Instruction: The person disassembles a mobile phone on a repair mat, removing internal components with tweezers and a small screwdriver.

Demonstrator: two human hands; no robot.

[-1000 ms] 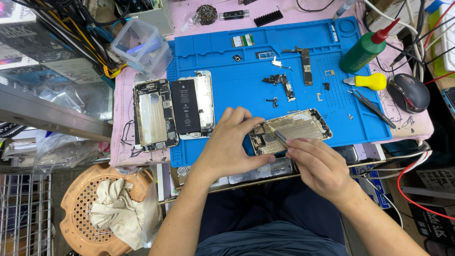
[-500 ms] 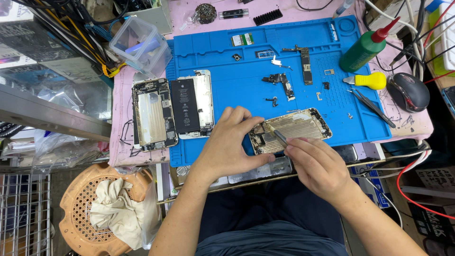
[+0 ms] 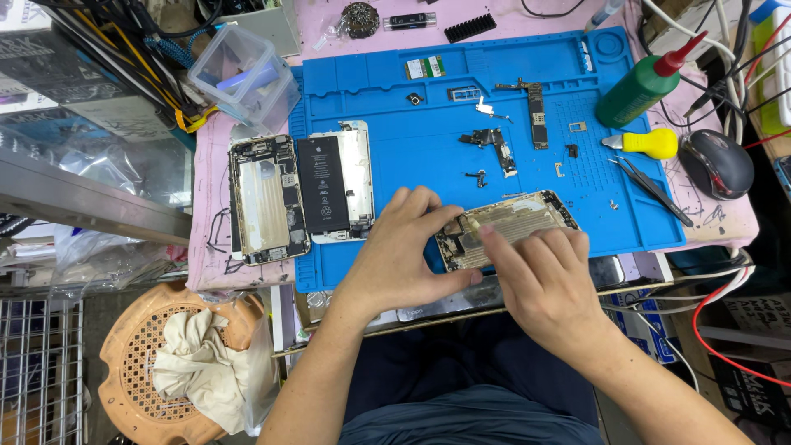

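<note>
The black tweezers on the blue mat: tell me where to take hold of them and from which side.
Grip the black tweezers near the middle of the two arms, coming from above. They lie flat and slanted on the blue mat, with open mat on both long sides. Pinch across the narrow width, away from the fine end.

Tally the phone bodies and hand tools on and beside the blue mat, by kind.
Opened phone bodies: 3. One under both hands, one with a black battery, one stripped shell.
Tweezers: 1
Yellow-handled tool: 1
Green squeeze bottle: 1
Total: 6

The left hand steadies the phone; the right hand works on it.
</note>
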